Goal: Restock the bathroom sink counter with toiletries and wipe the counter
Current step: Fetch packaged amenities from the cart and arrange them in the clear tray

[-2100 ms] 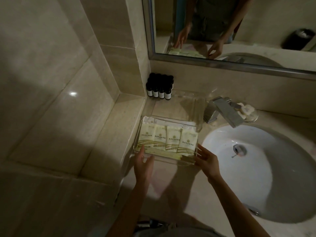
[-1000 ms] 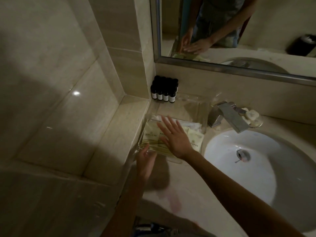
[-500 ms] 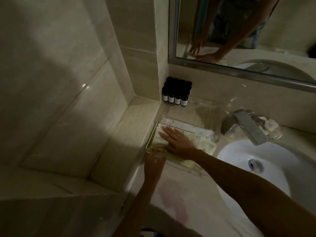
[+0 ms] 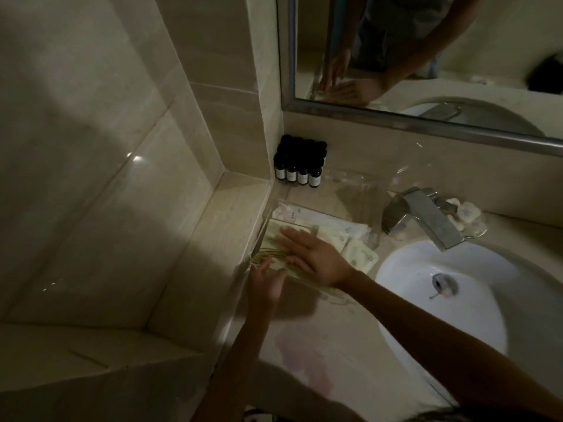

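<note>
A clear plastic tray (image 4: 373,236) sits on the beige counter (image 4: 344,354) left of the sink, against the side ledge. Pale green toiletry packets (image 4: 359,254) lie in it. My right hand (image 4: 310,254) lies flat on the packets with straight fingers. My left hand (image 4: 266,281) touches the tray's near left corner, fingers extended. Several small dark bottles (image 4: 300,166) with white labels stand in the back corner under the mirror.
A white oval basin (image 4: 451,300) with a chrome faucet (image 4: 426,217) lies to the right. A glass dish with soap pieces (image 4: 467,214) sits behind the faucet. A mirror (image 4: 426,50) hangs above. A tiled ledge (image 4: 213,239) borders the counter on the left.
My right hand crossed from the tray's right edge onto the packets and now presses them flat further left. My left hand stays at the near left corner. The camera view shifted left.
</note>
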The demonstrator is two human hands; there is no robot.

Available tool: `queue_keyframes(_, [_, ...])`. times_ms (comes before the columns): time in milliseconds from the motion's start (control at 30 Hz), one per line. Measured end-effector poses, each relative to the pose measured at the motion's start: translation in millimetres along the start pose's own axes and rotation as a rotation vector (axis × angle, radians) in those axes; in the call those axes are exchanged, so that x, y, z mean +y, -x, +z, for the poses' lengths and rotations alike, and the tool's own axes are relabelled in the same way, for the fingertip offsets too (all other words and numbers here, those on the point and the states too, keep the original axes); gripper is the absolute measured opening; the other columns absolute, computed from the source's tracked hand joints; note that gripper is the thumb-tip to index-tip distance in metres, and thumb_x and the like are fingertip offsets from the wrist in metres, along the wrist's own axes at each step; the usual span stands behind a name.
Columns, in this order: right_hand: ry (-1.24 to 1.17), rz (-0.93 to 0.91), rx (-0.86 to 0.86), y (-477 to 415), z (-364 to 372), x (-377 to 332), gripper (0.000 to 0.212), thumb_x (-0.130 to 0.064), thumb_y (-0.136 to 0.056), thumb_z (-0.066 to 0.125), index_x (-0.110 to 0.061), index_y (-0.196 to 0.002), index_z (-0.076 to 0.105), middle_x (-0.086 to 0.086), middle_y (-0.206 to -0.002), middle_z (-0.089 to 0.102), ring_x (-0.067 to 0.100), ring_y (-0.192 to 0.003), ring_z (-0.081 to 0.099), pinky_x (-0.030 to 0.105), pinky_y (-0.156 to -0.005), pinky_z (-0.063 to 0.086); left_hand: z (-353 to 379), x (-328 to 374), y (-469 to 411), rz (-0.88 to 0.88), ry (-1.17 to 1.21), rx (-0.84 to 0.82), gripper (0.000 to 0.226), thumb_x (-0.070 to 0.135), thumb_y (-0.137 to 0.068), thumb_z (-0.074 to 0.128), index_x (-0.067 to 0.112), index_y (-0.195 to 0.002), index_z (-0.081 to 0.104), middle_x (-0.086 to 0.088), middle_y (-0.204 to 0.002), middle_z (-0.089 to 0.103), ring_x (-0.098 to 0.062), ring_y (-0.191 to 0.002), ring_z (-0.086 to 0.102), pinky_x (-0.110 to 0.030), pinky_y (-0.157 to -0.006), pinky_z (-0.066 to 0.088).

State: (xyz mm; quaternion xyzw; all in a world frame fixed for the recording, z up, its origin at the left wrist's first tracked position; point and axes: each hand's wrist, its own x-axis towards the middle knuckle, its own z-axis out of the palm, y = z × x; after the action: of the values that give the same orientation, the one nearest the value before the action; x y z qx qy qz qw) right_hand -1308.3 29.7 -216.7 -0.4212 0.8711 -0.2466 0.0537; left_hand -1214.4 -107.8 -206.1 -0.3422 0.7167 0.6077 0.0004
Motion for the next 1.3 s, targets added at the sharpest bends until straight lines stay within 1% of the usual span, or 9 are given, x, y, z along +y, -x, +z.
queue_keyframes(67, [0.067, 0.078, 0.251, 21.1, -1.7, -9.9, 0.049, -0.037, -0.101, 0.033, -0.016, -0.145, 0.039, 0.007, -0.154, 0.032, 0.023, -0.144, 0.026, 0.044, -0.115, 0.027, -0.8, 0.8, -0.2, -0.075, 0.116, -0.012, 0.053, 0.004, -0.077, 0.074, -0.003, -0.125, 0.054, -0.018, -0.113, 0.061, -0.021, -0.092, 0.067, -0.028, -0.080, 0.055])
queue_keyframes(133, [0.123, 0.314, 0.401, 44.8, -0.9, -20.1, 0.052, -0.036, -0.101, 0.028, -0.015, -0.148, 0.031, 0.010, -0.158, 0.021, 0.025, -0.147, 0.013, 0.044, -0.119, 0.014, -0.4, 1.2, 2.7, -0.088, 0.115, -0.022, 0.051, -0.001, -0.084, 0.067, 0.000, -0.132, 0.049, -0.015, -0.120, 0.060, -0.023, -0.099, 0.064, -0.023, -0.078, 0.053])
queue_keyframes(267, [0.116, 0.590, 0.257, 76.8, 17.6, -18.4, 0.064, -0.053, -0.099, 0.019, -0.023, -0.154, 0.006, 0.009, -0.161, -0.007, 0.027, -0.148, -0.010, 0.043, -0.120, 0.000, -0.3, 4.7, 4.5, -0.061, 0.081, -0.027, 0.050, 0.000, -0.086, 0.065, -0.003, -0.133, 0.048, -0.015, -0.133, 0.053, -0.029, -0.118, 0.055, -0.031, -0.095, 0.047])
queue_keyframes(500, [0.211, 0.407, -0.017, 70.1, 20.9, 8.4, 0.066, -0.063, -0.096, 0.006, -0.030, -0.152, 0.009, 0.003, -0.161, 0.000, 0.024, -0.148, -0.007, 0.046, -0.120, 0.002, 1.1, 7.9, 2.7, -0.095, 0.100, -0.019, 0.050, -0.002, -0.087, 0.063, -0.004, -0.134, 0.047, -0.018, -0.131, 0.055, -0.034, -0.119, 0.054, -0.046, -0.102, 0.045])
queue_keyframes(767, [0.244, 0.398, -0.059, 71.8, 17.0, 9.5, 0.070, -0.064, -0.096, 0.006, -0.023, -0.150, 0.023, 0.008, -0.157, 0.021, 0.031, -0.145, 0.016, 0.051, -0.116, 0.019, -1.2, 2.6, -1.7, -0.133, 0.137, -0.041, 0.051, -0.006, -0.083, 0.065, -0.004, -0.131, 0.049, -0.023, -0.129, 0.056, -0.034, -0.117, 0.056, -0.039, -0.097, 0.047])
queue_keyframes(967, [0.244, 0.453, -0.023, 68.2, 25.3, 10.6, 0.076, -0.071, -0.091, 0.001, -0.027, -0.152, 0.012, 0.004, -0.160, 0.005, 0.026, -0.148, -0.001, 0.045, -0.120, 0.002, -1.7, 5.1, 3.4, -0.095, 0.039, -0.095, 0.069, 0.019, -0.079, 0.074, 0.005, -0.139, 0.044, -0.018, -0.136, 0.052, -0.031, -0.123, 0.052, -0.047, -0.104, 0.043])
queue_keyframes(1100, [0.196, 0.317, 0.027, 79.3, 13.3, 17.7, 0.070, -0.063, -0.096, 0.020, -0.022, -0.152, 0.021, 0.007, -0.160, 0.010, 0.025, -0.148, 0.003, 0.046, -0.120, 0.011, 1.0, 9.5, 5.3, -0.085, -0.040, -0.154, 0.072, 0.025, -0.076, 0.075, 0.008, -0.139, 0.046, -0.010, -0.138, 0.046, -0.024, -0.123, 0.049, -0.037, -0.108, 0.040])
queue_keyframes(1233, [0.240, 0.130, 0.083, 107.1, 19.7, 12.4, 0.068, -0.057, -0.095, 0.037, -0.017, -0.150, 0.029, 0.009, -0.159, 0.016, 0.028, -0.148, 0.012, 0.049, -0.117, 0.015, 0.4, 12.5, 0.7, -0.052, -0.242, -0.152, 0.092, 0.056, -0.058, 0.067, 0.024, -0.142, 0.043, -0.015, -0.147, 0.038, -0.030, -0.132, 0.040, -0.044, -0.113, 0.032])
queue_keyframes(1300, [0.277, 0.115, 0.070, 111.0, 24.8, 12.3, 0.063, -0.051, -0.096, 0.038, -0.022, -0.150, 0.028, 0.008, -0.159, 0.018, 0.028, -0.147, 0.014, 0.049, -0.116, 0.018, 0.2, 23.3, 3.2, -0.065, -0.303, -0.176, 0.091, 0.052, -0.066, 0.066, 0.026, -0.147, 0.033, -0.016, -0.153, 0.025, -0.034, -0.139, 0.025, -0.043, -0.118, 0.021])
